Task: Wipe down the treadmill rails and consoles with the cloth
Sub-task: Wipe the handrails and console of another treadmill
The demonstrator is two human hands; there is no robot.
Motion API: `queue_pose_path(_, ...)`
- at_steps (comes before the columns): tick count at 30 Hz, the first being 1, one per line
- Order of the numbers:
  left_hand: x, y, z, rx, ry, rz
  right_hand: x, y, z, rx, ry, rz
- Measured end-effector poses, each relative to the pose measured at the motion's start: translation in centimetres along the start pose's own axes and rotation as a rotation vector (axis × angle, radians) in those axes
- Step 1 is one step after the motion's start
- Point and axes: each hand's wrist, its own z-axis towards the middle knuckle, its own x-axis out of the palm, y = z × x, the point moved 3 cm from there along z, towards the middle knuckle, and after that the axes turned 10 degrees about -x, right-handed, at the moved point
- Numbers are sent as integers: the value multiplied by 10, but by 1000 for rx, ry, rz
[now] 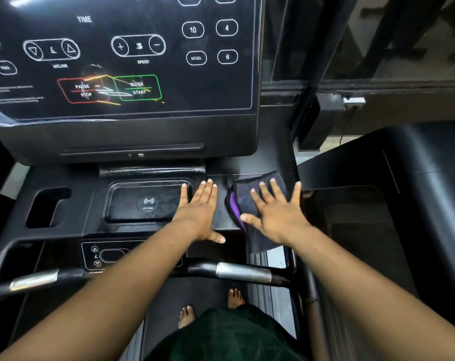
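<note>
A dark grey cloth [247, 196] with a purple edge lies on the right part of the black console shelf [91, 220]. My right hand [276, 212] presses flat on the cloth with its fingers spread. My left hand [199, 209] rests flat on the bare shelf just left of the cloth, beside the wireless charging pad [145, 201], fingers together and holding nothing. The touch console panel [122, 56] rises behind the shelf. The front handlebar [237, 272] with its metal grip crosses below my forearms.
A cup holder recess [48, 207] sits at the shelf's left. Incline buttons [96, 256] lie under my left forearm. The right side rail [315, 295] runs down beside my right arm. My bare feet [210, 306] stand on the belt. Another treadmill [403, 204] stands right.
</note>
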Motion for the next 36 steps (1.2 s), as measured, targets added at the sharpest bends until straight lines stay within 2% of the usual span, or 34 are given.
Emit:
queue_pose_path(4,10,-8,9,-17,-4,123,26,5,20,-102,-64,8)
queue_pose_path(7,11,-12,9,-43,-1,197,19,16,43,-146,38,146)
queue_pose_path(10,10,-11,10,-58,12,200,15,26,51,-135,30,240)
queue_pose_path(12,10,-9,9,-60,15,200,16,21,37,-149,0,208)
queue_pose_path(17,10,-9,9,-54,27,194,9,22,40,-139,-48,-52)
queue_pose_path(20,11,-9,10,-51,34,189,17,35,50,-41,-87,133)
queue_pose_path(23,11,-10,12,-51,41,190,33,30,41,-93,-112,329)
queue_pose_path(25,10,-9,12,-57,52,191,35,29,39,-112,-92,355)
queue_pose_path(28,9,-10,12,-63,62,196,26,30,56,-9,18,443)
queue_pose_path(31,9,-11,10,-71,63,199,23,26,63,-1,104,483)
queue_pose_path(36,9,-10,8,-67,36,182,11,28,43,-7,154,206)
